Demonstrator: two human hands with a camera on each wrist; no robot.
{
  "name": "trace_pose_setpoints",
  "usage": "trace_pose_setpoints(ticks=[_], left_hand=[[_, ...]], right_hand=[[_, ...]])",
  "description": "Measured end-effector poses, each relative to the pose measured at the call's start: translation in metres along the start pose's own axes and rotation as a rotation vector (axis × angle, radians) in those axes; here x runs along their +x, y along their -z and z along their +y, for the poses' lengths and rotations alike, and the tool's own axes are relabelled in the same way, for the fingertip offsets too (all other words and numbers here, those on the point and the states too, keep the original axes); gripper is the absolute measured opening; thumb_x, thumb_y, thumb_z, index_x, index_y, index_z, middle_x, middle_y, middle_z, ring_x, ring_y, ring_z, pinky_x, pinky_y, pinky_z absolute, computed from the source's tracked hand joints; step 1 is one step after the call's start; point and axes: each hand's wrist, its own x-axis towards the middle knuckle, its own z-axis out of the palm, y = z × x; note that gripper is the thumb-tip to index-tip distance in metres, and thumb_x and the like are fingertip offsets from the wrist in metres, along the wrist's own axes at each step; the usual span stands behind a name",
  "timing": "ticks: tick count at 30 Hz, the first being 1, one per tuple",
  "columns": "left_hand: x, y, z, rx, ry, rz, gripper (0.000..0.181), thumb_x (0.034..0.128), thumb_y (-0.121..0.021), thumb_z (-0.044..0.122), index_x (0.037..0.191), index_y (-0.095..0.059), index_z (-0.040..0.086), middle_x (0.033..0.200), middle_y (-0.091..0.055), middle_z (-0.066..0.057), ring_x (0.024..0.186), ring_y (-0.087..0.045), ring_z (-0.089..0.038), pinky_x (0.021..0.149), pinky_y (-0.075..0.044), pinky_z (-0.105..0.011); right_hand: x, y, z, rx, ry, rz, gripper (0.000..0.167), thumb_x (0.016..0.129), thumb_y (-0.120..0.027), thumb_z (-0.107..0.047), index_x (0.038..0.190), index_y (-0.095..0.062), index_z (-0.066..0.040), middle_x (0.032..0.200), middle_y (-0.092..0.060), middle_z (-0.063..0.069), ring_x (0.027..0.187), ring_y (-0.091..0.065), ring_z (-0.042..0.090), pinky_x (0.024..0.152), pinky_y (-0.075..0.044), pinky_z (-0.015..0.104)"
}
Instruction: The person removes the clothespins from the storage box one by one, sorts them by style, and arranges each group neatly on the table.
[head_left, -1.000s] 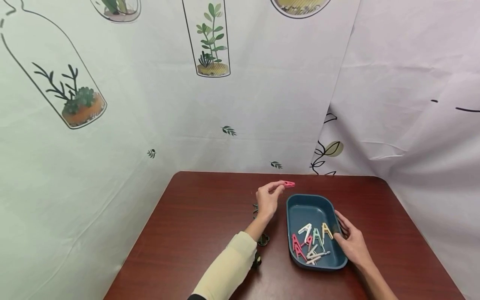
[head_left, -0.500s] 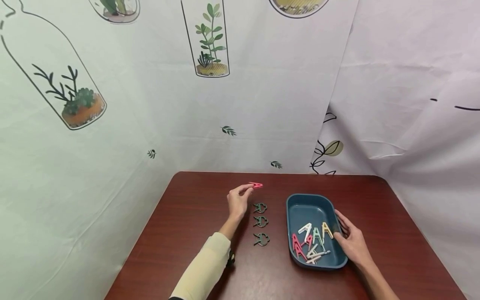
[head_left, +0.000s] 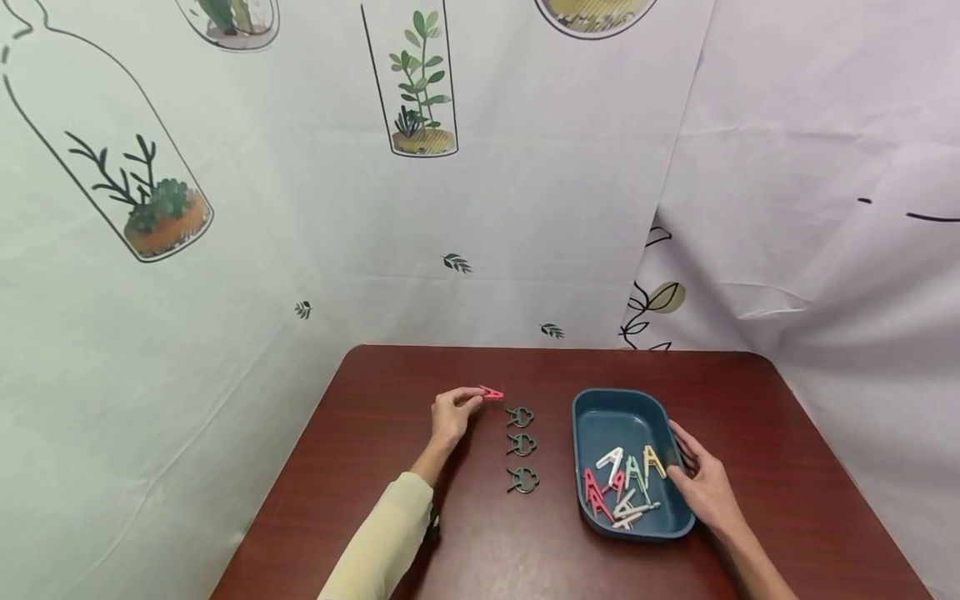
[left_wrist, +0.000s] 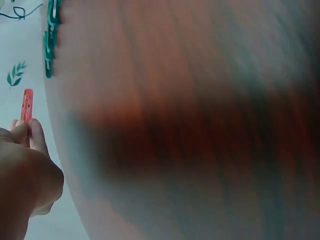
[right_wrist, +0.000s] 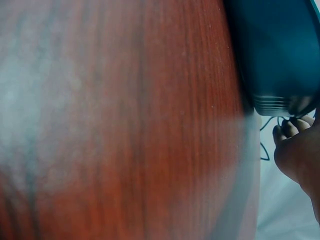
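My left hand [head_left: 453, 414] pinches a pink clothespin [head_left: 491, 392] between thumb and fingertips, left of the blue bin. In the left wrist view the same clothespin [left_wrist: 27, 105] points up from my fingertips. Just to its lower right, three dark green round clips [head_left: 521, 443] lie in a column on the table. My right hand [head_left: 703, 481] grips the right side of the blue plastic bin [head_left: 617, 398], thumb at the rim and fingers along the outer wall. Inside the bin lie several clothespins: white [head_left: 612, 461], pink [head_left: 596, 493], pale green [head_left: 634, 473] and yellow [head_left: 653, 461].
A reddish-brown wooden table [head_left: 360, 467] with rounded far corners carries everything. Behind it and along both sides hangs a pale cloth [head_left: 360, 208] printed with plants in bottles. Both wrist views are mostly filled by blurred tabletop.
My left hand has carried the pink clothespin leftward from beside the bin, then lowered it closer to the green clips, which came into full view. My right hand and the bin stay put.
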Motion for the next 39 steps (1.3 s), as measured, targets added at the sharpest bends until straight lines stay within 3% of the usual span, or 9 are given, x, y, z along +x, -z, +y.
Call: trace_pose_setpoints(ticks=[4, 6, 14, 31, 39], left_hand=[[-0.001, 0.004, -0.006, 0.103, -0.01, -0.022, 0.007, 0.0931, -0.084, 0.015, 0.099, -0.087, 0.016, 0.104, -0.081, -0.001, 0.107, -0.072, -0.024, 0.108, -0.045, -0.047], [-0.002, 0.005, -0.009, 0.128, -0.014, -0.032, 0.006, 0.0921, -0.084, 0.014, 0.098, -0.087, 0.016, 0.104, -0.081, 0.0, 0.11, -0.072, -0.026, 0.112, -0.04, -0.052], [-0.003, 0.007, -0.013, 0.177, -0.013, -0.06, 0.007, 0.0919, -0.084, 0.012, 0.094, -0.086, 0.018, 0.1, -0.081, 0.002, 0.102, -0.073, -0.021, 0.094, -0.054, -0.046], [-0.003, 0.009, -0.013, 0.272, -0.079, -0.062, 0.012, 0.0921, -0.083, 0.007, 0.092, -0.085, 0.019, 0.095, -0.081, 0.003, 0.094, -0.074, -0.02, 0.087, -0.057, -0.046], [-0.003, 0.011, -0.014, 0.243, -0.081, -0.074, 0.012, 0.0927, -0.082, 0.006, 0.093, -0.085, 0.018, 0.096, -0.081, 0.002, 0.091, -0.075, -0.018, 0.084, -0.059, -0.043]], right_hand=[[-0.001, 0.0, -0.002, -0.005, -0.005, -0.002, 0.072, 0.09, -0.065, 0.017, 0.158, -0.045, 0.003, 0.151, -0.052, 0.032, 0.124, -0.047, -0.014, 0.09, -0.041, 0.003], [-0.001, 0.0, -0.003, -0.004, -0.009, -0.007, 0.072, 0.091, -0.065, 0.016, 0.158, -0.045, 0.002, 0.152, -0.052, 0.032, 0.124, -0.047, -0.014, 0.09, -0.041, 0.003], [-0.001, 0.001, -0.004, -0.002, -0.001, -0.012, 0.071, 0.09, -0.064, 0.015, 0.158, -0.045, 0.003, 0.152, -0.051, 0.034, 0.125, -0.047, -0.015, 0.091, -0.04, 0.003], [0.0, -0.001, 0.0, 0.012, 0.008, 0.003, 0.073, 0.089, -0.065, 0.019, 0.158, -0.045, 0.003, 0.151, -0.052, 0.032, 0.124, -0.046, -0.016, 0.09, -0.041, 0.003], [-0.001, 0.0, -0.002, 0.012, -0.009, -0.008, 0.072, 0.091, -0.065, 0.017, 0.158, -0.044, 0.002, 0.153, -0.05, 0.032, 0.125, -0.046, -0.016, 0.091, -0.041, 0.003]])
